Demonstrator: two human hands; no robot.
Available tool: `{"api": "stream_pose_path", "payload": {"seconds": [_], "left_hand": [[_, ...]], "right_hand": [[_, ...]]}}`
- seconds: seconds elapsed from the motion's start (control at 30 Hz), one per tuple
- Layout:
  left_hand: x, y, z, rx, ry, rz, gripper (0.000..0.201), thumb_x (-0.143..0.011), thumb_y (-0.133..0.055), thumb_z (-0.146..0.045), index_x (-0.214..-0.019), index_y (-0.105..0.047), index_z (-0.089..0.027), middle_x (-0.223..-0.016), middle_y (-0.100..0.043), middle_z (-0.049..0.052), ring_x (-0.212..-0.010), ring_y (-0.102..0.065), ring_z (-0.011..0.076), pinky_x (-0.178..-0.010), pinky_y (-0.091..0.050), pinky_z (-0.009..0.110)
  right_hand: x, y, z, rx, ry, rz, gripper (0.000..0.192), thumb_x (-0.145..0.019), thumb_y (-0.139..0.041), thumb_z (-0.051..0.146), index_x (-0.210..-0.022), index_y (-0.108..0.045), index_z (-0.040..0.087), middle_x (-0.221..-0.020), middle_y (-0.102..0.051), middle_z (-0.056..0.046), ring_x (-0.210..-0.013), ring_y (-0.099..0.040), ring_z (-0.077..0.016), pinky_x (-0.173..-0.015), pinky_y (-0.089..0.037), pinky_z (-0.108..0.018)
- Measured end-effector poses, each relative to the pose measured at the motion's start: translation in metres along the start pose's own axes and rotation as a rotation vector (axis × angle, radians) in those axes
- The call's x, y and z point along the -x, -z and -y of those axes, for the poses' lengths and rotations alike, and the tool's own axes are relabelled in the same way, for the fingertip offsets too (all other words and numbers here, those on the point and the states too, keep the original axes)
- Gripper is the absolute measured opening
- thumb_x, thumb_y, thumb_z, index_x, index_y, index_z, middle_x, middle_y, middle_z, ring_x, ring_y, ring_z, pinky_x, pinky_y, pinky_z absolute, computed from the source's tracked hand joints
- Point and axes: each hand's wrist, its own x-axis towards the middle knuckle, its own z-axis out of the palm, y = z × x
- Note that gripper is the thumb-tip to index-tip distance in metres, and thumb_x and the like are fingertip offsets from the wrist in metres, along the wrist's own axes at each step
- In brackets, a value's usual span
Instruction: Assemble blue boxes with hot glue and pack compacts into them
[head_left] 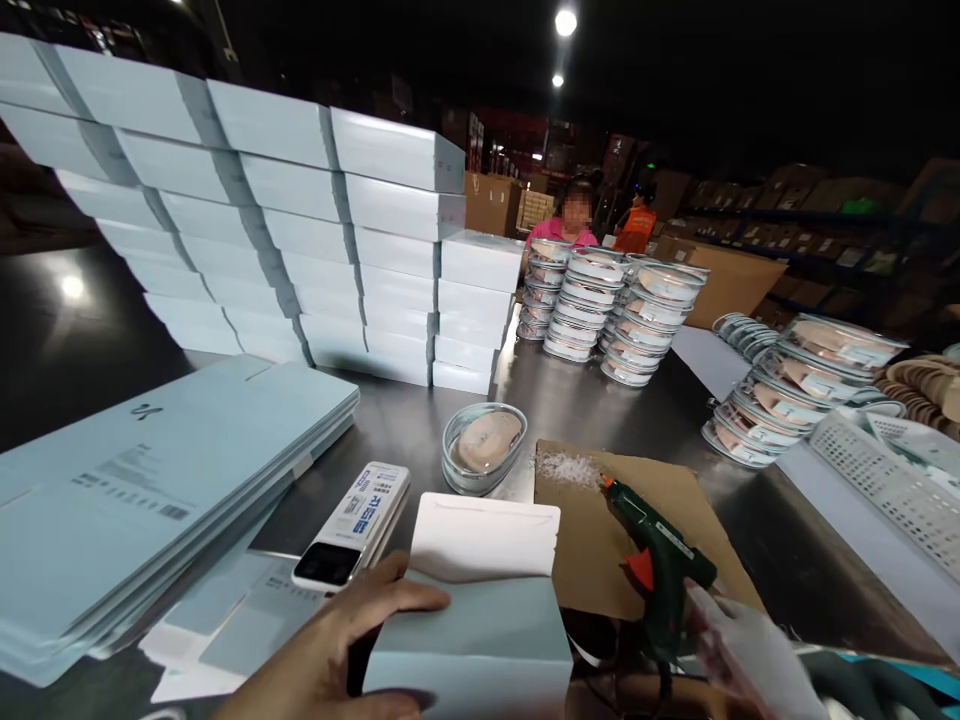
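Note:
My left hand [337, 650] rests on the left side of a pale blue carton [480, 620] whose white flap [484, 535] stands open toward the back. A white glove covers my right hand [750, 655], which grips the handle of a dark green glue gun [660, 560] with an orange trigger and tip. The gun's nozzle points up-left over a brown cardboard sheet [600, 540] that carries a patch of white residue. Just behind the carton lies an oval clear plastic tray [482, 447] with a beige item in it.
A tall wall of stacked pale blue boxes [315, 240] fills the left rear. Flat blue cartons [150, 490] lie in a pile at left, with a white handheld device [352, 525] beside them. Stacks of filled oval trays [622, 310] stand behind and right [795, 390]. Two people [574, 220] work beyond the table.

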Motion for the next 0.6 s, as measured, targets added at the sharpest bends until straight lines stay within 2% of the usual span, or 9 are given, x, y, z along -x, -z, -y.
{"api": "stream_pose_path", "payload": {"seconds": [0.07, 0.1, 0.17, 0.2, 0.23, 0.33, 0.47, 0.53, 0.6], "left_hand": [[0.0, -0.001, -0.001, -0.002, 0.02, 0.005, 0.059, -0.063, -0.091, -0.042, -0.121, -0.076, -0.038, -0.15, -0.062, 0.005, -0.149, -0.042, 0.0394, -0.119, -0.037, 0.053], [-0.001, -0.002, -0.002, 0.011, 0.029, 0.012, 0.058, -0.064, -0.09, -0.042, -0.121, -0.076, -0.038, -0.151, -0.061, 0.005, -0.15, -0.039, 0.0393, -0.119, -0.035, 0.053], [-0.001, -0.006, -0.001, 0.064, 0.027, 0.03, 0.056, -0.066, -0.089, -0.045, -0.12, -0.076, -0.039, -0.151, -0.061, 0.004, -0.152, -0.035, 0.0387, -0.122, -0.031, 0.053], [-0.001, -0.01, -0.001, 0.098, 0.016, 0.027, 0.055, -0.067, -0.088, -0.049, -0.12, -0.076, -0.04, -0.151, -0.061, 0.004, -0.152, -0.036, 0.0386, -0.123, -0.029, 0.053], [-0.001, -0.014, -0.001, 0.136, -0.002, 0.012, 0.054, -0.068, -0.088, -0.053, -0.119, -0.075, -0.039, -0.151, -0.06, 0.005, -0.151, -0.038, 0.0387, -0.123, -0.028, 0.052], [-0.001, -0.031, 0.0, 0.336, -0.083, -0.091, 0.05, -0.072, -0.083, -0.064, -0.111, -0.072, -0.034, -0.157, -0.05, 0.006, -0.139, -0.052, 0.0376, -0.114, -0.043, 0.047], [-0.001, -0.043, 0.0, 0.538, -0.175, -0.26, 0.046, -0.082, -0.08, -0.055, -0.118, -0.057, -0.037, -0.133, -0.062, 0.004, -0.122, -0.063, 0.0279, -0.099, -0.053, 0.037], [-0.002, -0.039, -0.001, 0.414, -0.203, -0.229, 0.044, -0.088, -0.076, -0.051, -0.127, -0.058, -0.039, -0.122, -0.063, 0.003, -0.119, -0.061, 0.0249, -0.102, -0.049, 0.034], [-0.005, -0.033, -0.002, 0.266, -0.235, -0.098, 0.036, -0.092, -0.07, -0.047, -0.127, -0.065, -0.039, -0.119, -0.06, 0.004, -0.115, -0.059, 0.024, -0.103, -0.047, 0.034]], "right_hand": [[0.01, -0.006, -0.001, 0.029, 0.015, -0.043, 0.018, -0.076, -0.081, 0.041, -0.086, -0.075, 0.028, -0.067, -0.076, -0.002, -0.067, -0.076, -0.0257, -0.057, -0.058, -0.029], [0.016, -0.017, 0.0, 0.023, 0.06, -0.023, 0.035, -0.072, -0.085, 0.042, -0.103, -0.074, 0.03, -0.085, -0.081, -0.003, -0.078, -0.077, -0.026, -0.065, -0.061, -0.029], [0.027, -0.05, 0.003, -0.048, 0.222, 0.161, 0.088, -0.067, -0.09, 0.048, -0.143, -0.049, 0.035, -0.128, -0.073, -0.008, -0.108, -0.074, -0.0287, -0.088, -0.06, -0.037], [0.032, -0.069, 0.005, -0.103, 0.295, 0.301, 0.107, -0.068, -0.089, 0.053, -0.156, -0.03, 0.037, -0.145, -0.062, -0.01, -0.126, -0.065, -0.0304, -0.1, -0.055, -0.043], [0.037, -0.086, 0.005, -0.15, 0.353, 0.428, 0.11, -0.074, -0.084, 0.057, -0.16, -0.017, 0.039, -0.15, -0.057, -0.011, -0.132, -0.06, -0.0308, -0.104, -0.052, -0.045], [0.046, -0.12, 0.0, -0.238, 0.436, 0.561, 0.092, -0.089, -0.067, 0.062, -0.159, -0.009, 0.044, -0.14, -0.063, -0.01, -0.133, -0.06, -0.029, -0.101, -0.053, -0.041], [0.048, -0.122, -0.007, -0.105, 0.576, 0.573, 0.065, -0.098, -0.055, 0.053, -0.155, -0.026, 0.044, -0.136, -0.063, -0.011, -0.117, -0.069, -0.028, -0.088, -0.06, -0.037], [0.046, -0.118, -0.003, 0.007, 0.685, 0.607, 0.062, -0.096, -0.061, 0.052, -0.152, -0.036, 0.045, -0.14, -0.059, -0.009, -0.113, -0.07, -0.0275, -0.092, -0.059, -0.038], [0.042, -0.116, 0.005, 0.085, 0.765, 0.633, 0.061, -0.091, -0.07, 0.047, -0.147, -0.045, 0.046, -0.141, -0.056, -0.006, -0.12, -0.064, -0.0271, -0.1, -0.055, -0.038]]}}
